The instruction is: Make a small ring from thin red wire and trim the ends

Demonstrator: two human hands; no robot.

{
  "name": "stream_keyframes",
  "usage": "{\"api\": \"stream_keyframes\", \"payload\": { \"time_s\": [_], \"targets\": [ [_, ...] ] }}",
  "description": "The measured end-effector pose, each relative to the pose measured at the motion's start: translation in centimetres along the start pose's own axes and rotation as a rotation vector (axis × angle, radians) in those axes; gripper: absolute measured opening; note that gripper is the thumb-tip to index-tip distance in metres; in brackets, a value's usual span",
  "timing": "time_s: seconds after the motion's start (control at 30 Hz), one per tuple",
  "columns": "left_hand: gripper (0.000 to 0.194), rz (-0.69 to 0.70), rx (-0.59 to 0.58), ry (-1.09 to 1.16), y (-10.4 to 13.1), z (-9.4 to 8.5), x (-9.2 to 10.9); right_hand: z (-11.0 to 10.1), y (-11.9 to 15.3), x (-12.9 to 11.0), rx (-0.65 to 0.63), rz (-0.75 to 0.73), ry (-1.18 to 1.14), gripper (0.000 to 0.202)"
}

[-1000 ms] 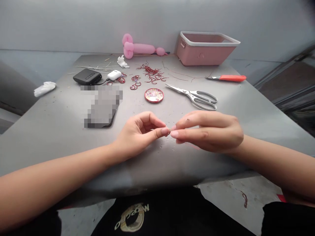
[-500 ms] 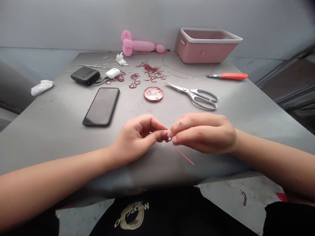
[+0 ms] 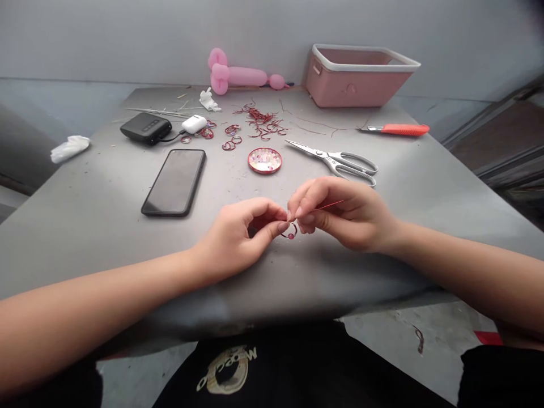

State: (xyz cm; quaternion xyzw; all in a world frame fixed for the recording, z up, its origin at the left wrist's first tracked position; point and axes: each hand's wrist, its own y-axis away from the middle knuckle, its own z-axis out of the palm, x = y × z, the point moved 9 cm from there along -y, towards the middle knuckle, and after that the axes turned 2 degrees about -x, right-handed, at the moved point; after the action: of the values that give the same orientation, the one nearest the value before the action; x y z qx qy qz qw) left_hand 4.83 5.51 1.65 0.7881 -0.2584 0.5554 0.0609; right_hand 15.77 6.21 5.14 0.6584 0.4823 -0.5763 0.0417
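Observation:
Between thumb and fingertips, my left hand (image 3: 240, 235) pinches a small dark red ring of cord with a pink bead (image 3: 291, 236) on its lower side. My right hand (image 3: 351, 212) is closed against the left fingertips and grips a thin red cord (image 3: 329, 205), whose loose end points up to the right across the palm. Just beyond the hands lies a round red-rimmed dish (image 3: 264, 161) of pale and pink beads. Grey-handled scissors (image 3: 334, 158) rest behind my right hand, tips to the left.
A black phone (image 3: 174, 182) lies left. Behind are a black power bank (image 3: 145, 128), a white earbud case (image 3: 194, 124), several beaded rings (image 3: 232, 130) and red cord scraps (image 3: 261, 119). Farther back stand a pink balloon (image 3: 246, 76), a pink bin (image 3: 357, 88) and an orange-handled cutter (image 3: 403, 130).
My right hand has turned and lifted, carrying the cord end from below the hands to above the palm. The beaded ring now shows under the fingertips. My left hand has barely moved.

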Motion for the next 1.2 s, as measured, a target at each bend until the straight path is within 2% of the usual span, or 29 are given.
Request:
{"api": "stream_keyframes", "payload": {
  "time_s": [0.1, 0.17, 0.37, 0.5, 0.6, 0.73, 0.93, 1.07, 1.2],
  "targets": [
    [0.014, 0.017, -0.011, -0.073, 0.1, 0.1, 0.7, 0.1, 0.0, 1.0, -0.030, 0.065, -0.188, 0.007],
    [0.014, 0.048, -0.018, -0.147, 0.1, 0.2, 1.3, 0.2, 0.1, 1.3, -0.051, 0.081, -0.234, 0.007],
    [0.018, 0.332, -0.054, -0.476, 0.5, 1.0, 3.6, 0.7, 0.4, 0.4, -0.081, 0.046, -0.122, 0.013],
    [0.022, 0.449, -0.098, -0.701, 1.0, 2.0, 3.7, 1.2, 0.5, -0.4, -0.116, 0.042, -0.048, 0.023],
    [0.020, 0.439, -0.125, -0.698, 0.8, 2.3, 3.5, 1.4, 0.5, -0.7, -0.125, 0.033, -0.034, 0.028],
    [0.019, 0.360, -0.130, -0.530, 0.3, 1.9, 3.3, 1.4, 0.3, -1.2, -0.114, 0.011, -0.015, 0.036],
    [0.019, 0.212, -0.106, -0.394, -0.2, 1.4, 2.7, 0.8, 0.1, -1.7, -0.050, -0.007, 0.035, 0.029],
    [0.016, 0.186, -0.071, -0.340, -0.4, 0.9, 2.5, -0.3, 0.1, -0.9, 0.043, 0.012, -0.079, 0.020],
    [0.015, 0.108, -0.027, -0.218, -0.4, 0.2, 1.7, -1.3, 0.0, 0.9, 0.129, 0.096, -0.297, 0.008]
  ]
}}
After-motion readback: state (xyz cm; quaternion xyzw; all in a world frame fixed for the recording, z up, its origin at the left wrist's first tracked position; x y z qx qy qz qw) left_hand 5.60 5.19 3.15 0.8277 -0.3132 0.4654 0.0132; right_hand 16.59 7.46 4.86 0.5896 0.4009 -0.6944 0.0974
